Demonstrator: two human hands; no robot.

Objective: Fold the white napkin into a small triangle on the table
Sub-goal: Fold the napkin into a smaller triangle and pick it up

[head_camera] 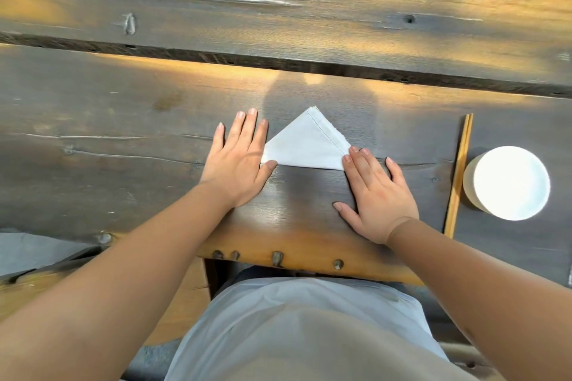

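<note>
White cloth lies folded into a small triangle on the dark wooden table [123, 120]: the napkin [305, 145] sits at the middle of the view, its apex pointing to twelve o'clock and its long edge running from nine to three. The left hand [238, 161] rests flat at the napkin's nine o'clock corner, fingers straight and slightly spread, the thumb touching that corner. The right hand [376, 192] lies flat at the three o'clock corner, fingers straight and a little apart, their tips pressing the cloth's edge; neither hand pinches anything.

Judging from the shape, the fold looks finished or nearly so. The risk now is in letting go. The stacked layers at the apex already show slightly offset edges, and if either palm drags sideways as it lifts, the layers could slide and the top flap spring open. Well off at three o'clock, chopsticks [458, 176] lie just beside a white bowl [507, 184]; a careless sweep of the right arm could knock them.
</note>
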